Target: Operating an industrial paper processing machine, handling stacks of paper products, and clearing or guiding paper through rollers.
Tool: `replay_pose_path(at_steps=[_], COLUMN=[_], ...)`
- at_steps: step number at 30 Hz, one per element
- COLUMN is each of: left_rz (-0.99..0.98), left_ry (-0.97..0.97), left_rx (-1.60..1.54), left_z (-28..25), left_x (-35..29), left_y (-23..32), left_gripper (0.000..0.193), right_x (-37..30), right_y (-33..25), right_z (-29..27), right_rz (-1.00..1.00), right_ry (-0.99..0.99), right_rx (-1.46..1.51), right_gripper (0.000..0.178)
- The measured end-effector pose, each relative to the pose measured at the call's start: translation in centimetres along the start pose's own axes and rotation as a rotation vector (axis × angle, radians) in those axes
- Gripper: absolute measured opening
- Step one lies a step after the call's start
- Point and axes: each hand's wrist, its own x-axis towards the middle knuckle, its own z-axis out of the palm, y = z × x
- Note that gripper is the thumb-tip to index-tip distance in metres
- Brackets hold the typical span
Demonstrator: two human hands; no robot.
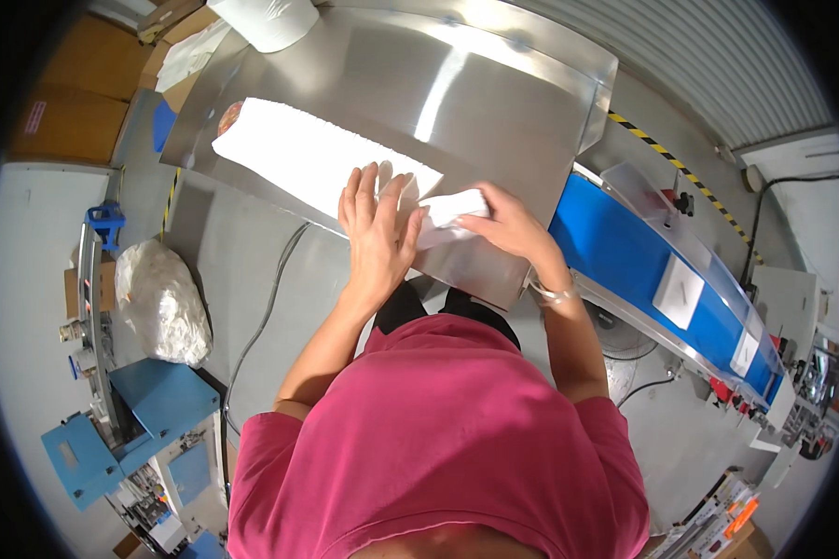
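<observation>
head view: your left hand (pixel 378 219), fingers partly spread, lies at the right end of a white stack (pixel 317 154) along the table's (pixel 513 140) near edge. your right hand (pixel 505 224) pinches a white bundle (pixel 449 207) between thumb and fingers, also near that table edge. right of the table, a blue belt (pixel 615 233) carries white packets (pixel 679 292).

metal table (pixel 522 112) | on it: long white row (pixel 312 154) | far edge: white cylinder (pixel 270 20)
</observation>
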Motion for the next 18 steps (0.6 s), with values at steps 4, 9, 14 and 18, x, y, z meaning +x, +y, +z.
replay_pose_path(at_steps=[4,9,14,18], left_rz=[-0.007,0.036,0.053,0.084], left_ry=[-0.013,0.019,0.022,-0.032], left_rx=[-0.017,-0.008,-0.010,0.029], left_z=[0.2,0.2,0.5,0.3], left_x=[-0.1,-0.2,0.0,-0.2], left_y=[-0.9,-1.1,-0.9,-1.0], left_gripper=[0.030,0.028,0.025,0.027], right_x=[-4.9,-11.8,-11.1,-4.3], right_y=[5.5,8.5,8.8,1.1], right_z=[-1.7,-8.0,-8.6,-3.7], right_rz=[0.106,0.528,0.403,0.014], right_ry=[0.553,1.033,1.127,0.468], right_rx=[0.197,-0.276,-1.026,-0.223], right_gripper=[0.029,0.035,0.051,0.050])
